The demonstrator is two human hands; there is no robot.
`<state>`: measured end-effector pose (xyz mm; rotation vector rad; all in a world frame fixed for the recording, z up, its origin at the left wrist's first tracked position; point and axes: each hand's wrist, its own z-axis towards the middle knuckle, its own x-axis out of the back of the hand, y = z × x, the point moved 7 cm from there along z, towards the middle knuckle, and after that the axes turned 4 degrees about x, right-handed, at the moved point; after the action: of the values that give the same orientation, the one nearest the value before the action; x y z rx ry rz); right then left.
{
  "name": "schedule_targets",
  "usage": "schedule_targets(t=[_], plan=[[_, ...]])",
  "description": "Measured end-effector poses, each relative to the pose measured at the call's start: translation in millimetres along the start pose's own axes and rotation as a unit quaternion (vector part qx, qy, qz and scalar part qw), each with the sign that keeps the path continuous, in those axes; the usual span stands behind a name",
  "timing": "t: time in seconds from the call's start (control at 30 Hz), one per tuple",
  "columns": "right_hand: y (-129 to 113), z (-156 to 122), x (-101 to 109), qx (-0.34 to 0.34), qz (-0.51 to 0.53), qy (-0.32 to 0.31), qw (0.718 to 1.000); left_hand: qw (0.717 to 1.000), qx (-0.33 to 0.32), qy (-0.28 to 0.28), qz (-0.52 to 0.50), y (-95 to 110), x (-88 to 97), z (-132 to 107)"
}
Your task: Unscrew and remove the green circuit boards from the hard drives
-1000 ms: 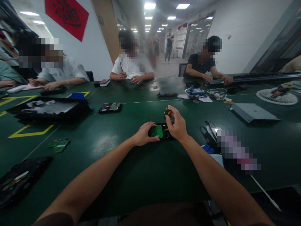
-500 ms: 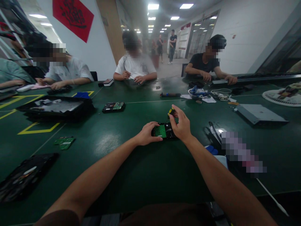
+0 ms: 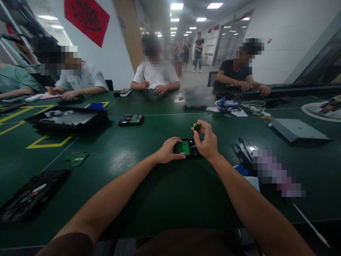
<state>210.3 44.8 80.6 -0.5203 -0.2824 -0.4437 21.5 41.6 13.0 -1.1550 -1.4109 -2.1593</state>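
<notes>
In the head view a black hard drive with a green circuit board lies flat on the green table, in front of me. My left hand grips its left end, thumb along the near edge and fingers over the far one. Above the drive's right part, my right hand pinches the yellow-and-black handle of a screwdriver. The screwdriver's tip is hidden behind my fingers, so I cannot tell whether it touches the drive. Part of the drive's right end is also covered by that hand.
Another hard drive lies farther off, left of centre. On the left are a black tray, loose green circuit boards and a black casing. A grey metal box sits right. Several people work across the table.
The view has shifted slightly, so most things sit a little farther right. The screwdriver handle is tilted a bit differently in my right hand. My left hand keeps its grip on the hard drive.
</notes>
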Motion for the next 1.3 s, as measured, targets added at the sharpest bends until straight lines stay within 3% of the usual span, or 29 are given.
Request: schedule_targets(t=[1.3], plan=[[-7.8, 0.5, -1.6, 0.018, -0.045, -0.013, 0.999, 1.000, 0.003, -0.007, -0.005, 3.6, 4.4, -1.2]])
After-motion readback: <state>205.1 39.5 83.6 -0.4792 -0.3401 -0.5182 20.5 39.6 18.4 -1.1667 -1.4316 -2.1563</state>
